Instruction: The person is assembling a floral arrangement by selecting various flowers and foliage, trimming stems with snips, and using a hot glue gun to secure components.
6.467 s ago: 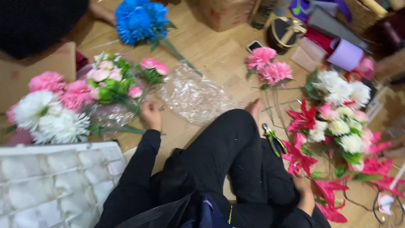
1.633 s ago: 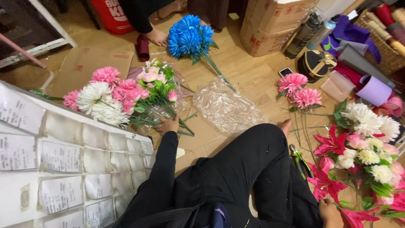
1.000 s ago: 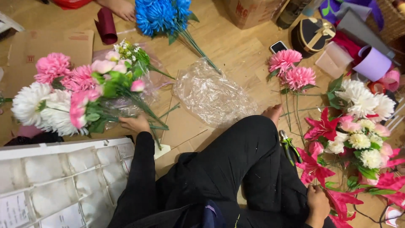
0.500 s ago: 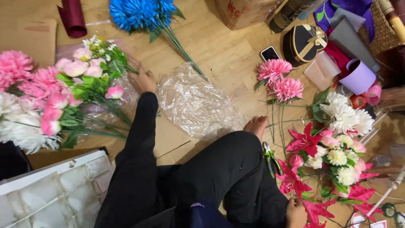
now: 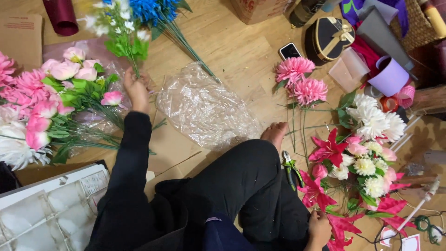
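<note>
Head view: left hand (image 5: 136,89) clenched round the stem of a white flower sprig (image 5: 121,29), upper left of frame, stem upright above the fist. Right hand (image 5: 319,227), lower right, touching pink lilies (image 5: 328,149); grip impossible to tell.

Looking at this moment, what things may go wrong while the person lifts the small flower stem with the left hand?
1. The left hand grips the white flower sprig only at its stem end, so the top may tip or snag the blue flowers beside it.
2. The green-handled pliers lie against the leg; a shift may press on them.
3. The right hand rests among the red lilies, which may get crushed.
</note>
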